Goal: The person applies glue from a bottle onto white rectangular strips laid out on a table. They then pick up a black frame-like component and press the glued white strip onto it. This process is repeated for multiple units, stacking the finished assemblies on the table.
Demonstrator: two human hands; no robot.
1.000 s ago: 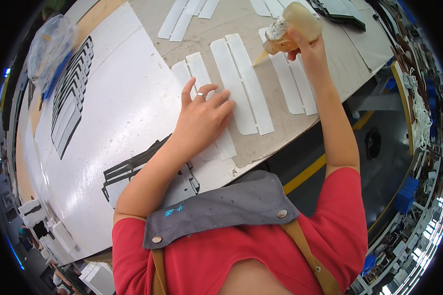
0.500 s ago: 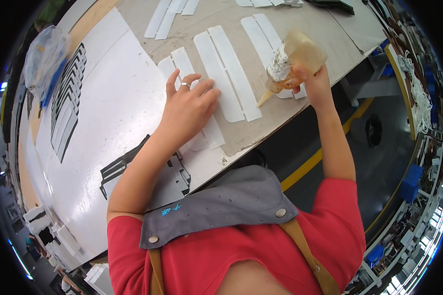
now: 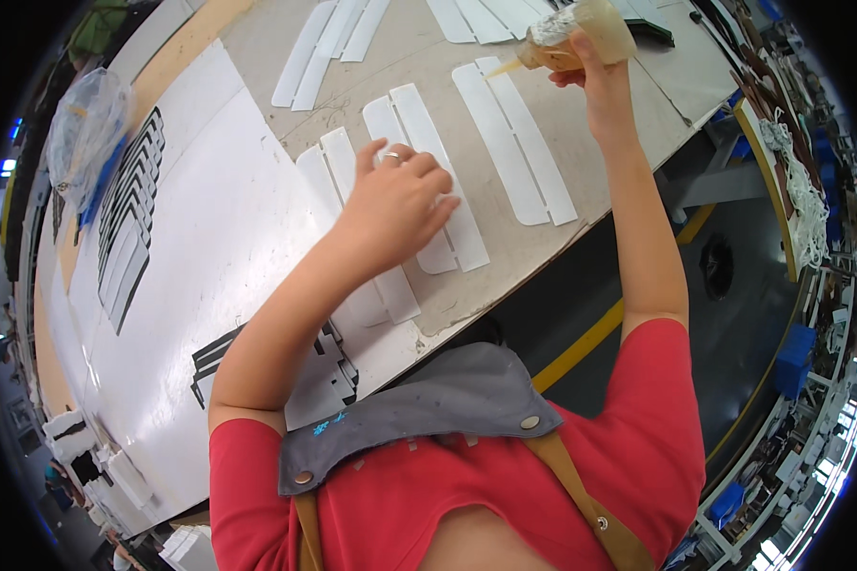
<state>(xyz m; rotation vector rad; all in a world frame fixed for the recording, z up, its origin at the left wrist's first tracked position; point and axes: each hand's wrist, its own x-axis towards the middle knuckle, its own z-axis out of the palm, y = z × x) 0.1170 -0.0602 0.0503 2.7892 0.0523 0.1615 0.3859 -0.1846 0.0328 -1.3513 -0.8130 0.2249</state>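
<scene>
My right hand (image 3: 595,86) grips a translucent squeeze bottle (image 3: 607,30) of yellowish liquid, its neck wrapped in crinkled white material. The bottle tilts so that its pointed nozzle (image 3: 505,69) is at the far end of the right-hand pair of white strips (image 3: 488,133). Whether the tip touches the strip I cannot tell. Over the middle pair of white strips (image 3: 411,119) is my left hand (image 3: 400,205), fingers apart and holding nothing; it partly covers that pair. Another white strip pair (image 3: 316,176) lies to its left, partly under my forearm.
More white strips (image 3: 305,57) lie farther back. Stacked dark-edged pieces (image 3: 129,228) rest on the white sheet at left, near a clear plastic bag (image 3: 86,124). Grey-white cut pieces (image 3: 324,385) sit below my left forearm. The table's edge (image 3: 505,300) runs diagonally at right.
The bottle has gone from the near end of the middle strips to the far end of the right-hand pair. My left hand has shifted rightward over the middle strips. The view has shifted slightly.
</scene>
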